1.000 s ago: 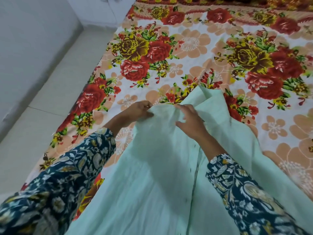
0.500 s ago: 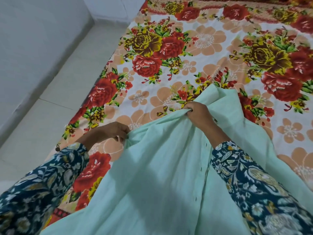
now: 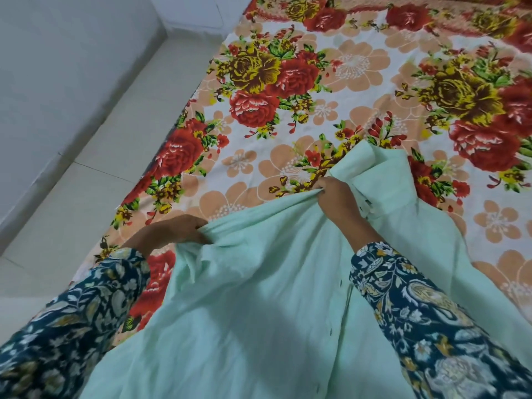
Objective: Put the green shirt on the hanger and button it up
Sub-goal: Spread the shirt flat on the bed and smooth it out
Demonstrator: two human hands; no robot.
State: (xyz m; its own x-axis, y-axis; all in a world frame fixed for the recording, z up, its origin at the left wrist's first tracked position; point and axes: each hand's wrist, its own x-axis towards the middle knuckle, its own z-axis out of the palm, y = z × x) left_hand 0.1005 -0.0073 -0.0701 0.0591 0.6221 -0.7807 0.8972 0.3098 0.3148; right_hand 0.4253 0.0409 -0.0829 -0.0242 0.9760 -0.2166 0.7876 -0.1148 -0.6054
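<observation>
Covering the near half of the scene, the green shirt [image 3: 259, 298] is thin, matte, pale mint woven cloth, draped in soft folds over the floral bedsheet [image 3: 288, 116]. Small dark marks, either buttons or buttonholes, run along its placket [image 3: 345, 298] beside the right forearm.

Left hand [image 3: 172, 228]: fingers curled, gripping a bunched edge of the shirt at near left.

Right hand [image 3: 336, 200]: knuckles up, fingers clenched on a gathered fold farther away, right of centre.

Both forearms wear dark blue floral-print sleeves [image 3: 86, 312]. Pale smooth floor tiles [image 3: 86, 182] lie left of the bedsheet.
</observation>
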